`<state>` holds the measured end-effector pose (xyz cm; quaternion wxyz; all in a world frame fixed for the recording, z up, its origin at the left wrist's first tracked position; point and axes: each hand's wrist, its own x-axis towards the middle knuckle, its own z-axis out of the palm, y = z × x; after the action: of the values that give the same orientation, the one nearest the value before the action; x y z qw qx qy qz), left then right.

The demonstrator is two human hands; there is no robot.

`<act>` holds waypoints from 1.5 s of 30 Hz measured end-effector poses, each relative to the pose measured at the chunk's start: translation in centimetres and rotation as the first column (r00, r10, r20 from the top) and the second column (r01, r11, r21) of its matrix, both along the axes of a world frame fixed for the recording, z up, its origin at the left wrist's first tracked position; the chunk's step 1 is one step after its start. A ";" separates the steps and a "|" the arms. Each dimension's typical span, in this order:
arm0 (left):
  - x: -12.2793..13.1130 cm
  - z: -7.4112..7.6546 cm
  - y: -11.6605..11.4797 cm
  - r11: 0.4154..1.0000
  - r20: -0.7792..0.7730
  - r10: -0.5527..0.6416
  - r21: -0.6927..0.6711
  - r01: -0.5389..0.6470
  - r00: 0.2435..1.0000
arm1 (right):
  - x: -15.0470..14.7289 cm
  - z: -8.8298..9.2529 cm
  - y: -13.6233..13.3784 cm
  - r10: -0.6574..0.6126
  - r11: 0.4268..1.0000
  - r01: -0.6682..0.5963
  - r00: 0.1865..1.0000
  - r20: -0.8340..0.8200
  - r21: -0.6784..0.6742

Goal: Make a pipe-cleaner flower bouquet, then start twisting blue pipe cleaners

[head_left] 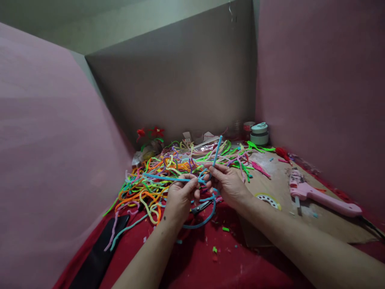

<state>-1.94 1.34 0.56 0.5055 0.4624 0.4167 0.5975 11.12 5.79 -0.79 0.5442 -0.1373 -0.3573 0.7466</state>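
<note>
A light blue pipe cleaner (217,150) is pinched in both of my hands above the red cloth. My left hand (183,196) grips it between thumb and fingers, and one straight end reaches out to the left. My right hand (225,182) pinches another stretch, whose end points up and away. Between and below the hands the blue stem curves into a loop. Behind them spreads a tangled heap of coloured pipe cleaners (150,192). Scissors (201,208) lie just under my hands, partly covered.
A pink glue gun (325,200) rests on a cardboard sheet (267,237) at the right, near a round yellow-rimmed disc (268,201). A dark flat object (100,253) lies at the left. A lidded jar (259,134) and red flowers (157,132) stand at the back.
</note>
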 end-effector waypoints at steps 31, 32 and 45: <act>-0.1 0.0 0.2 0.999 -0.215 -0.021 -0.039 0.013 0.976 | 0.1 0.1 -1.2 0.067 0.958 -0.195 0.865 0.497 0.211; -0.1 0.0 0.1 0.999 -0.235 -0.021 -0.034 0.013 0.972 | 0.1 0.2 -1.2 0.065 0.957 -0.197 0.860 0.506 0.213; -0.7 0.7 -0.1 0.999 -0.257 0.043 -0.010 -0.047 0.965 | 0.2 -0.7 -0.6 0.217 0.950 -0.291 0.875 0.432 0.113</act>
<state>-2.66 1.20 1.30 0.4371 0.5221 0.4938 0.5408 11.35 5.22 -1.48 0.3627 -0.1959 -0.5435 0.7312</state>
